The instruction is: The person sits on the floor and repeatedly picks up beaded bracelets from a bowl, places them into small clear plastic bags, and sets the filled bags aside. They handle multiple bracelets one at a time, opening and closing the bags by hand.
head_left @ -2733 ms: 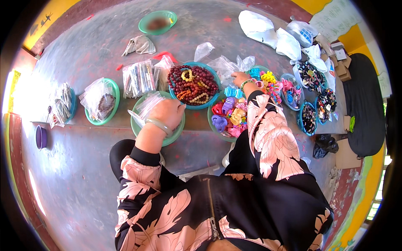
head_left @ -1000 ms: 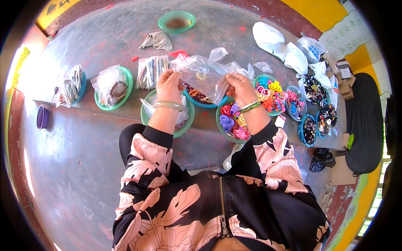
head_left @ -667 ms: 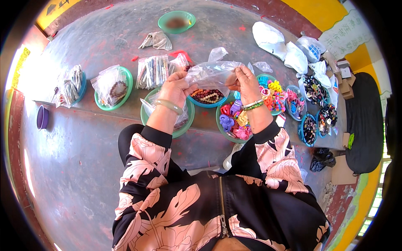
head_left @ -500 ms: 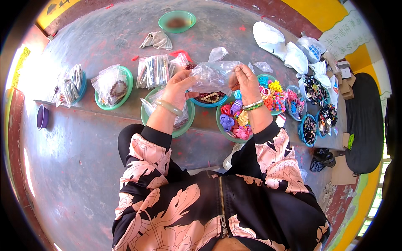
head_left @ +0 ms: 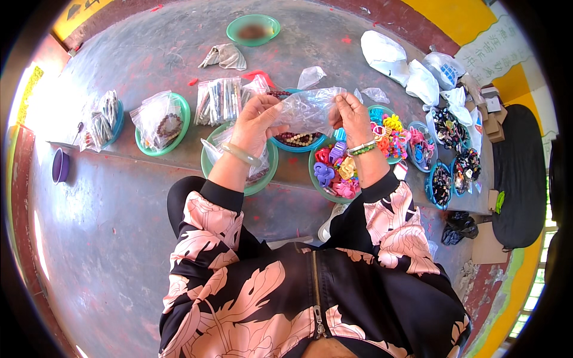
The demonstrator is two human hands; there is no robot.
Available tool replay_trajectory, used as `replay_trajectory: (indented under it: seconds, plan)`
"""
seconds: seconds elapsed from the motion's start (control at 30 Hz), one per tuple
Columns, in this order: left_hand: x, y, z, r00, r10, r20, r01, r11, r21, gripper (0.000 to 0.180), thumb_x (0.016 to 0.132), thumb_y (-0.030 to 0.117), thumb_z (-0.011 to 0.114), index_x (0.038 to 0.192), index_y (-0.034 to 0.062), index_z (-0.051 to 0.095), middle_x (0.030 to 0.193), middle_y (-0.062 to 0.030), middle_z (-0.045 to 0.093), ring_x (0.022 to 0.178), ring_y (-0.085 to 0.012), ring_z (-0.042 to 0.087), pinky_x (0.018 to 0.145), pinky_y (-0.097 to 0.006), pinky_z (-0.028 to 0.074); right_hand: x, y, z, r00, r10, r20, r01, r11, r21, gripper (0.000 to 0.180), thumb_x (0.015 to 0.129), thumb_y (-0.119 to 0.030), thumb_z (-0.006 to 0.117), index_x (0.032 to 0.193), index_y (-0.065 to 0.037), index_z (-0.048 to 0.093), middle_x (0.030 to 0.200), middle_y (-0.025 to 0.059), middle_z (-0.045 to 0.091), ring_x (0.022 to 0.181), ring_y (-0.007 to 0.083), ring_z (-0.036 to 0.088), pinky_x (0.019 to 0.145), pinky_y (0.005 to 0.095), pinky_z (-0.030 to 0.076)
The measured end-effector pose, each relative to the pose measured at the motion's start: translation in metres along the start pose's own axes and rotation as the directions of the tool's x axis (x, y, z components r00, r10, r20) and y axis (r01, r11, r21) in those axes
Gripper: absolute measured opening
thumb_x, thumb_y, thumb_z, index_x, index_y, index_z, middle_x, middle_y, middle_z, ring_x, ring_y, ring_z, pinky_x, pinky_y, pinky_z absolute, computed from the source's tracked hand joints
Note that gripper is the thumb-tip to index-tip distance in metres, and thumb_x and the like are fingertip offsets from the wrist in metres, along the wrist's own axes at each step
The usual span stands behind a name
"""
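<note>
A clear plastic bag [head_left: 309, 111] is stretched between my two hands. My left hand [head_left: 256, 122] pinches its left end, and my right hand [head_left: 353, 116] grips its right end. I see nothing inside the bag. Below it, a blue basin holds bead bracelets [head_left: 298, 139], partly covered by the bag and my left hand. Under my left wrist is a green basin [head_left: 270, 173] with bagged items. By my right wrist, another basin holds colourful hair claws [head_left: 336, 170].
To the left are bundled pens in clear bags [head_left: 218, 101], a green basin with a bagged bracelet [head_left: 169, 125] and a purple cup [head_left: 60, 166]. White plastic bags [head_left: 382, 56] and baskets of hair ties [head_left: 440, 184] stand right. A cloth [head_left: 224, 56] and green bowl [head_left: 253, 39] lie farther back.
The plastic bag is pulled flatter and more taut between my hands. Both hands stay in almost the same place, and the basins have not moved.
</note>
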State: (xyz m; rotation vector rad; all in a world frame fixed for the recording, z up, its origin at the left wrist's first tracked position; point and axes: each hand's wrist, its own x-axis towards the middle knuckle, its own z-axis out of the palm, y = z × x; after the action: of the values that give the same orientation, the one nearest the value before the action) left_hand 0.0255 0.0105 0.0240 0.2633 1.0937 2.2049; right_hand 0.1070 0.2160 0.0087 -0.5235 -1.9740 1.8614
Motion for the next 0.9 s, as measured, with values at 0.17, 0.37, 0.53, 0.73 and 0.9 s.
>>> replay_trajectory:
  seconds: [0.17,0.37,0.53,0.73,0.9]
  plan:
    - [0.007,-0.01,-0.01,0.989,0.142,-0.035,-0.129,0.959,0.252,0.012,0.085,0.006,0.052,0.094,0.0004,0.057,0.086,-0.0043,0.058,0.078,-0.0111,0.057,0.064,-0.025,0.053,-0.001,-0.001,0.003,1.0,0.008,0.001,-0.008,1.0,-0.003,0.018,0.089,-0.024,0.049,0.085,-0.008,0.057,0.056,-0.0009,0.055,0.047,0.0064,0.05,0.041,0.0182,0.038]
    - [0.007,-0.012,-0.01,0.942,0.322,-0.096,-0.198,0.763,0.616,0.013,0.087,0.007,0.047,0.093,0.0004,0.056,0.083,-0.0064,0.057,0.075,-0.0126,0.058,0.054,-0.025,0.054,0.0,0.001,-0.003,0.999,0.0,0.037,0.0,1.0,0.008,0.018,0.089,-0.024,0.049,0.084,-0.008,0.058,0.057,-0.0012,0.054,0.047,0.0062,0.05,0.041,0.0183,0.038]
    - [0.008,-0.005,-0.008,0.903,0.403,-0.148,-0.274,0.807,0.523,0.013,0.089,0.008,0.042,0.096,0.0032,0.052,0.084,-0.0049,0.051,0.074,-0.0107,0.053,0.054,-0.027,0.055,0.0,-0.003,-0.005,0.999,0.001,0.052,0.0,1.0,-0.019,0.019,0.089,-0.024,0.05,0.084,-0.008,0.059,0.056,-0.0013,0.054,0.045,0.0059,0.049,0.041,0.0183,0.038]
    - [0.012,-0.006,-0.014,0.924,0.337,-0.181,-0.241,0.88,0.409,0.011,0.09,0.012,0.039,0.096,0.0053,0.046,0.074,-0.0043,0.048,0.06,-0.0113,0.052,0.046,-0.028,0.054,-0.003,-0.006,0.003,0.996,-0.084,0.031,0.085,0.996,-0.033,0.019,0.089,-0.021,0.049,0.083,-0.006,0.058,0.052,0.0002,0.053,0.043,0.0067,0.048,0.04,0.0195,0.037]
    - [0.005,0.001,-0.005,0.938,0.245,-0.246,-0.094,0.861,0.5,0.012,0.09,0.014,0.04,0.094,0.006,0.047,0.066,-0.0021,0.045,0.046,-0.0105,0.045,0.038,-0.027,0.05,-0.003,-0.007,0.002,0.969,-0.247,-0.017,0.241,0.956,-0.166,0.02,0.09,-0.021,0.047,0.083,-0.005,0.057,0.05,0.0009,0.051,0.042,0.0071,0.047,0.039,0.0205,0.035]
